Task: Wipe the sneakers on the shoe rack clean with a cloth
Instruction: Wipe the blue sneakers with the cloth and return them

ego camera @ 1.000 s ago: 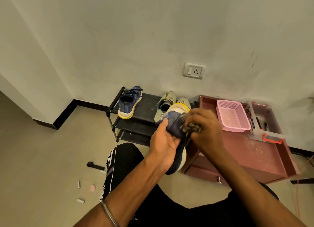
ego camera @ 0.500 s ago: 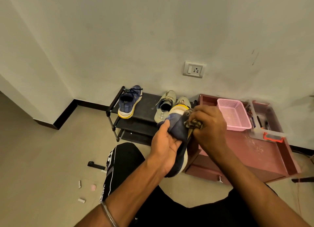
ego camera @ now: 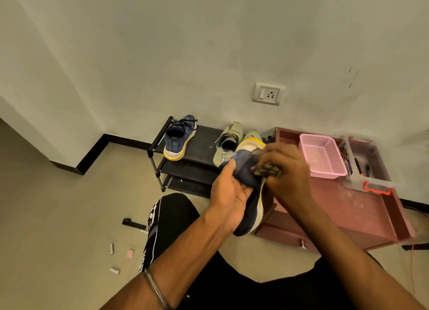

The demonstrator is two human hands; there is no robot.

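Navy sneaker (ego camera: 246, 170) gripped in left hand (ego camera: 228, 193), right hand (ego camera: 284, 173) clutching cloth (ego camera: 267, 170) against it; any branding seems unreadable.

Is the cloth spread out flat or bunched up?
Bunched up: the cloth shows as a crumpled wad gripped in the right hand, pressed against the blue sneaker.

cloth (ego camera: 267, 170) mostly hidden in right hand (ego camera: 286, 170); box (ego camera: 362, 170) contents blurred.

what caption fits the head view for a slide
Left hand holds a blue sneaker while right hand wipes it with a cloth.
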